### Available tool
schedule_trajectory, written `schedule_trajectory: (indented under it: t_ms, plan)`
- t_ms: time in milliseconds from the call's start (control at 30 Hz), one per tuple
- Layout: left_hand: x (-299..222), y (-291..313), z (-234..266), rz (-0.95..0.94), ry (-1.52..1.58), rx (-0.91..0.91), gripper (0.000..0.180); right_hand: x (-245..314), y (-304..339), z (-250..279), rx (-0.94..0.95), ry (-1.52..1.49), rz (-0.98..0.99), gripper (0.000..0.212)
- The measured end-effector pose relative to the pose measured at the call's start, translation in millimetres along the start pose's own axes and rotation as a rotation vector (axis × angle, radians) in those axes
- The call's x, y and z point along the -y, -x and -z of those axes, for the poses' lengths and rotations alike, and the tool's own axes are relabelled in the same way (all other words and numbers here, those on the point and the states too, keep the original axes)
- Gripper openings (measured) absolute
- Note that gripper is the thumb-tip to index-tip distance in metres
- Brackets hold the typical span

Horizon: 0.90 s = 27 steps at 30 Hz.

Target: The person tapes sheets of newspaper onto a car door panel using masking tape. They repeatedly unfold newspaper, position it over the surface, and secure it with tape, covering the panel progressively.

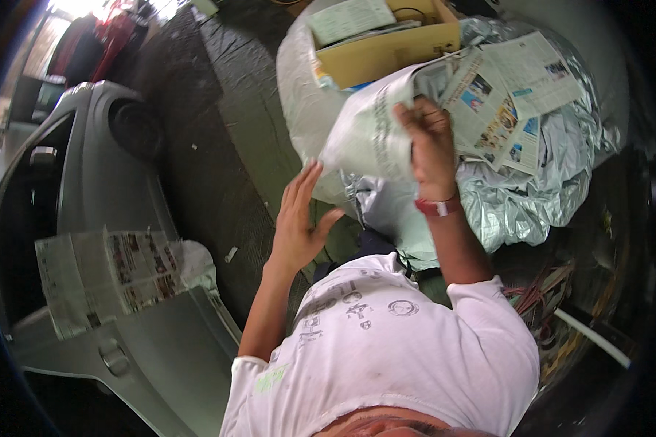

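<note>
My right hand point(431, 142), with a red band at its wrist, is closed on the edge of a newspaper sheet point(375, 138). The sheet is bent over in a curve above a silver cover. My left hand point(299, 215) is open, its fingers stretched up toward the sheet's lower left corner; whether the fingertips touch it I cannot tell. More newspaper sheets point(485, 109) lie spread on the crumpled silver cover point(517, 207), just right of my right hand.
Beyond the sheet stands a cardboard box point(390, 54) with papers in it. On the left is a grey car point(113, 182), with newspaper point(116, 273) laid over part of its door. At lower right are reddish cables point(550, 291) and a white pipe point(594, 336).
</note>
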<state>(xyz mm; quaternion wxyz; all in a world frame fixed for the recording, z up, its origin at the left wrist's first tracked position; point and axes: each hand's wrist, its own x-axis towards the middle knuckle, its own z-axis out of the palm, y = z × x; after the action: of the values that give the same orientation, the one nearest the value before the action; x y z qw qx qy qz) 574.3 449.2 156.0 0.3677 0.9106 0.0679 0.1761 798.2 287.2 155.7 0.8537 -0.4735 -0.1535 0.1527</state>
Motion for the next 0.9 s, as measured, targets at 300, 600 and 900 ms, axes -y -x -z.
schedule_trajectory:
  t_ms: [300,600,900]
  plan:
    - [47.3,146.5,72.3,0.113,0.018,-0.128,0.156,-95.5,130.6,-186.4,0.205,-0.199,-0.563,0.022]
    - [69.7,302.2,116.2,0.323,0.717,-0.492,0.138,-182.4,249.1,-284.1,0.511,0.027,-0.678,0.024]
    - [103.5,373.1,153.5,0.64,1.14,-0.745,0.072,-223.9,327.3,-333.8,0.817,0.347,-0.623,0.023]
